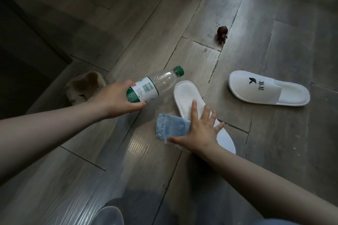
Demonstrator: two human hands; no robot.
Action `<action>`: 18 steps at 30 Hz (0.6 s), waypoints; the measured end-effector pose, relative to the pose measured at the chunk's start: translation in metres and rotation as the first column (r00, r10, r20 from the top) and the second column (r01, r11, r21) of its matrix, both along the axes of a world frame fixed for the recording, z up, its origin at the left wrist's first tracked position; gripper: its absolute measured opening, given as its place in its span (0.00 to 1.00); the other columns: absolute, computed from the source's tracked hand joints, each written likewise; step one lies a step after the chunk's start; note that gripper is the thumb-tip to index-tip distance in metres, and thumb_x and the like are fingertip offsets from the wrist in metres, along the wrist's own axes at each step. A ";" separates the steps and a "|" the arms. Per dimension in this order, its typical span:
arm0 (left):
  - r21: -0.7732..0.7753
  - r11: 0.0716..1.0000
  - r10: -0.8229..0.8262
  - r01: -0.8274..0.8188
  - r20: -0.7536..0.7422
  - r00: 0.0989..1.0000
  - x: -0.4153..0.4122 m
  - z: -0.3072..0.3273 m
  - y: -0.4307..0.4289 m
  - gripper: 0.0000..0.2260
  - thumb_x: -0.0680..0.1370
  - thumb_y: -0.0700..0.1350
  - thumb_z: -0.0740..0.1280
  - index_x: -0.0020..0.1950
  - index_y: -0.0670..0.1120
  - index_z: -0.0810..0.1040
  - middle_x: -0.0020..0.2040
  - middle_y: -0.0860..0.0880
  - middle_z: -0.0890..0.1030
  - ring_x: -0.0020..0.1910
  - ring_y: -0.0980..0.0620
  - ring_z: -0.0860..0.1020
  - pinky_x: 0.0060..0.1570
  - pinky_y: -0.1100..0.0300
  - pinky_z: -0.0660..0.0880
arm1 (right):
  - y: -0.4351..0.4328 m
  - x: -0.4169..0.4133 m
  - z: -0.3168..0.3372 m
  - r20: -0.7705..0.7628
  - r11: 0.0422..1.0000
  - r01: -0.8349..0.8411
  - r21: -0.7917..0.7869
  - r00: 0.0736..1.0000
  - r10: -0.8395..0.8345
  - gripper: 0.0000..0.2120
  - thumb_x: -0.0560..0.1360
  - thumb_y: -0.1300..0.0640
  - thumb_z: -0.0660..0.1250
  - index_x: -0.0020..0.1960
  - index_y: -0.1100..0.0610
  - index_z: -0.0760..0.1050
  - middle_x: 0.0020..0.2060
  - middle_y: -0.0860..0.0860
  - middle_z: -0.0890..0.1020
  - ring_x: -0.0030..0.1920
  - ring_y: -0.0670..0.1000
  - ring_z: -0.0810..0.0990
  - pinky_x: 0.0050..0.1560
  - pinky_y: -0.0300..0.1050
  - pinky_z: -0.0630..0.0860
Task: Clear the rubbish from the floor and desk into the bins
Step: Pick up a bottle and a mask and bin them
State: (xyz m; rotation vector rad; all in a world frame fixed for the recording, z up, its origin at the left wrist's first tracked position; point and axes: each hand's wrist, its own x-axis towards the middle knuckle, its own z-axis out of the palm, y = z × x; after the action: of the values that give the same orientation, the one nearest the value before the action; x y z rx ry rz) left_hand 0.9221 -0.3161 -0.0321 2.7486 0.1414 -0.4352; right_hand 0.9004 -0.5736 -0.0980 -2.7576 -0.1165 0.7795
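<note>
My left hand (117, 98) grips the lower end of an empty clear plastic bottle (155, 83) with a green cap and green-and-white label, held above the wooden floor (182, 14). My right hand (201, 129) is spread open, fingers straight, over the right edge of a crumpled blue-and-white wrapper (170, 127) lying on the floor; the thumb lies along the wrapper's lower edge. Whether the palm touches it I cannot tell. A crumpled brown paper piece (86, 86) lies on the floor to the left, partly behind my left hand.
A white slipper (184, 95) lies upside down under my right hand's fingers. A second white slipper (267, 88) with a logo lies to the right. A small dark brown figurine (222, 34) stands farther back. Dark furniture (27, 33) fills the left side.
</note>
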 end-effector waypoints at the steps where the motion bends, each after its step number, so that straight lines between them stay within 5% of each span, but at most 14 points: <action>1: 0.000 1.000 0.006 -0.006 -0.002 1.000 0.001 -0.002 0.002 0.24 0.68 0.64 0.70 0.55 0.52 0.72 0.47 0.51 0.78 0.44 0.50 0.77 0.40 0.56 0.75 | 0.003 0.000 -0.002 -0.004 1.000 0.016 -0.004 1.000 -0.016 0.68 0.56 0.24 0.70 0.73 0.45 0.24 0.75 0.56 0.34 0.75 0.66 0.36 0.68 0.76 0.40; 7: -0.008 1.000 0.024 -0.024 -0.013 1.000 0.003 -0.006 0.007 0.23 0.68 0.64 0.70 0.54 0.52 0.71 0.45 0.52 0.76 0.43 0.50 0.76 0.38 0.57 0.73 | 0.016 0.008 -0.009 0.002 0.993 0.120 0.005 0.993 -0.120 0.68 0.56 0.27 0.72 0.76 0.50 0.29 0.77 0.55 0.37 0.76 0.62 0.36 0.67 0.74 0.37; 12: 0.005 0.999 0.032 -0.032 -0.027 0.999 0.003 -0.013 0.010 0.25 0.67 0.67 0.69 0.55 0.53 0.71 0.46 0.52 0.76 0.43 0.50 0.76 0.39 0.56 0.74 | 0.028 -0.003 -0.012 0.155 0.998 0.015 0.055 0.988 -0.024 0.52 0.62 0.32 0.70 0.75 0.53 0.51 0.72 0.53 0.56 0.73 0.57 0.53 0.71 0.68 0.51; 18: -0.003 0.999 0.036 -0.036 -0.031 0.999 0.003 -0.012 0.011 0.24 0.68 0.65 0.70 0.54 0.52 0.70 0.45 0.52 0.76 0.43 0.50 0.76 0.36 0.58 0.70 | 0.022 -0.003 -0.013 0.291 0.999 -0.007 0.052 0.957 -0.008 0.43 0.61 0.31 0.64 0.69 0.52 0.63 0.64 0.51 0.66 0.65 0.55 0.64 0.63 0.56 0.62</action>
State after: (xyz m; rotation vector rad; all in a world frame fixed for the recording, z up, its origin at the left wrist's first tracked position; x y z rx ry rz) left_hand 0.9253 -0.3050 -0.0446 2.7318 0.1967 -0.4680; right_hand 0.8976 -0.5519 -0.1111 -2.8032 -0.1912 0.3588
